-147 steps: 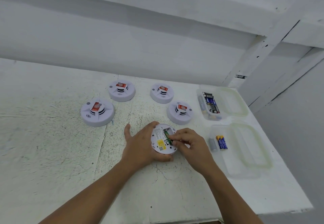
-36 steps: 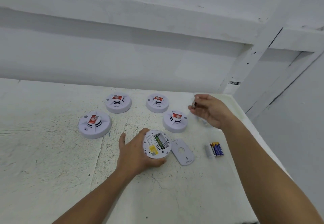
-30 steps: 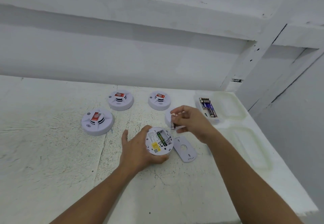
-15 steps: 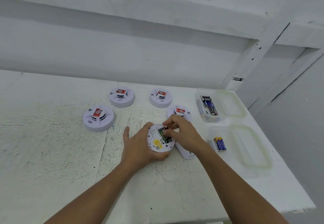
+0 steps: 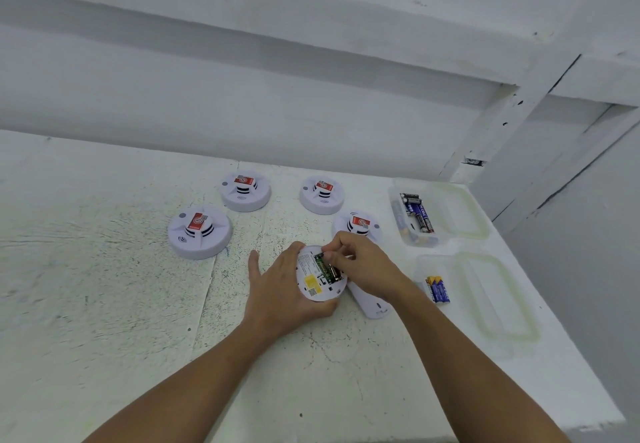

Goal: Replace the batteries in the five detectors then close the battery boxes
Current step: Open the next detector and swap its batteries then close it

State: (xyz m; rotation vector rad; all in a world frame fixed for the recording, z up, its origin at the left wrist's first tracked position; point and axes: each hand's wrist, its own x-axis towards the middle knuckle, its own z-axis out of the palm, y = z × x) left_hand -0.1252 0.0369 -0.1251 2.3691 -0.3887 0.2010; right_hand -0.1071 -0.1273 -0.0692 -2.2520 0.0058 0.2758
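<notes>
Battery fitting is the step now: my left hand (image 5: 277, 298) grips the overturned detector (image 5: 320, 274), and my right hand (image 5: 363, 264) pinches a battery over its open compartment. Next I must seat it, then fit the cover (image 5: 369, 300) lying just right of the detector.

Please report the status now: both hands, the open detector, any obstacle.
Left hand grips open detector, back side up. Right hand pinches at its battery bay; battery itself not clear. Loose cover lies beside, under right wrist. No obstacle.
</notes>
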